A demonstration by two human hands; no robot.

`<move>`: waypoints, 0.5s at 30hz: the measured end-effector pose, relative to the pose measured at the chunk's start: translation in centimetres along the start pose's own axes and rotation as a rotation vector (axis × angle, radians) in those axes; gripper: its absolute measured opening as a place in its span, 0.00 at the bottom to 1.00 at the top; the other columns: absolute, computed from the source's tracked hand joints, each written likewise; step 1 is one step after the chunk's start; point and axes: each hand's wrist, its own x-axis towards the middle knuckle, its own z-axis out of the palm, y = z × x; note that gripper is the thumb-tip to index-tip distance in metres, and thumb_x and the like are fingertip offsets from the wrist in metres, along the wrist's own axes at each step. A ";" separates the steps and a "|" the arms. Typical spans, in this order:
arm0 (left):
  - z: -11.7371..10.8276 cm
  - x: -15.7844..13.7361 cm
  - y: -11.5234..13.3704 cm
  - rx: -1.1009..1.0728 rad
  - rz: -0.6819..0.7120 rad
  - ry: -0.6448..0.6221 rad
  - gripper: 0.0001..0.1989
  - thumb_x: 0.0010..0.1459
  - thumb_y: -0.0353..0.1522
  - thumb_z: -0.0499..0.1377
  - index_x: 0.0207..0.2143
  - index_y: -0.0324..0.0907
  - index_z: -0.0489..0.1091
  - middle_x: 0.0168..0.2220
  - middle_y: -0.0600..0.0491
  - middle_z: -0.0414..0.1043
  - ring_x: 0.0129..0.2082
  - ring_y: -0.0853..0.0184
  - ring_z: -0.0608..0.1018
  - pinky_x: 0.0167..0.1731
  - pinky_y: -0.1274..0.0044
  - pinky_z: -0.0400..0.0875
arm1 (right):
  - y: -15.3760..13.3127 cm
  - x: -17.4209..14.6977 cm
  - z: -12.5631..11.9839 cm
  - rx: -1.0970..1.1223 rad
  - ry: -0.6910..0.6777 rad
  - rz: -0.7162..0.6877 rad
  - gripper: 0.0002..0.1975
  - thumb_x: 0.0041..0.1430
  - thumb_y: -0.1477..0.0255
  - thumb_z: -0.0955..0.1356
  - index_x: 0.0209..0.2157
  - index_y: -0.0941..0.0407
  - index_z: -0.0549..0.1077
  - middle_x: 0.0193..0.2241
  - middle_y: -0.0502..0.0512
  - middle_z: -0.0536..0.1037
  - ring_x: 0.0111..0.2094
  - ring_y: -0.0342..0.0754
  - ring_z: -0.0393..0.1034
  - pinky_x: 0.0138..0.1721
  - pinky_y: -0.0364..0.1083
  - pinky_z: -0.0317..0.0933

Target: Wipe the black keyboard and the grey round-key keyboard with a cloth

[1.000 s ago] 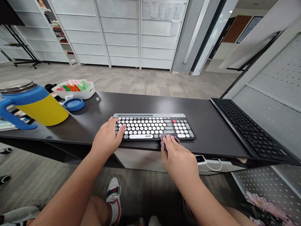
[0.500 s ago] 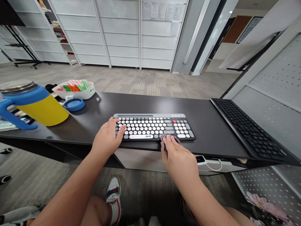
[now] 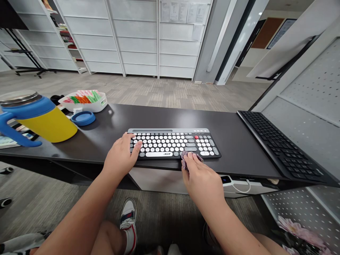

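A black-and-grey keyboard [image 3: 164,144] with round white keys, one red key and an "acer" space bar lies flat on the dark desk. At its left end my left hand [image 3: 120,154] grips the keyboard, thumb over the keys and fingers along the side edge. My right hand [image 3: 204,179] is closed on a crumpled, dark patterned cloth [image 3: 183,155], pressed against the front edge right of the space bar. Much of the cloth is hidden under the fingers.
A yellow-and-blue mug [image 3: 50,122], a blue lid [image 3: 83,118] and a white basket [image 3: 100,102] of colourful items stand on the desk's left. A second, black keyboard [image 3: 278,141] lies along the right end. Pink flowers [image 3: 300,232] are at lower right.
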 end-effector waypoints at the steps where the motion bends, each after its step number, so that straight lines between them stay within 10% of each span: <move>1: 0.0 0.0 0.0 0.000 0.001 0.000 0.31 0.73 0.51 0.44 0.63 0.39 0.66 0.65 0.35 0.71 0.68 0.45 0.70 0.62 0.55 0.68 | 0.0 0.0 0.0 0.000 0.001 -0.001 0.12 0.73 0.74 0.66 0.49 0.62 0.81 0.48 0.62 0.86 0.49 0.54 0.83 0.48 0.47 0.75; 15: 0.0 0.0 -0.1 -0.003 -0.002 -0.003 0.31 0.73 0.52 0.44 0.63 0.40 0.66 0.64 0.37 0.72 0.68 0.44 0.70 0.62 0.56 0.68 | 0.0 0.0 0.0 0.001 0.012 -0.003 0.12 0.73 0.74 0.66 0.49 0.62 0.81 0.47 0.61 0.86 0.48 0.54 0.84 0.48 0.47 0.75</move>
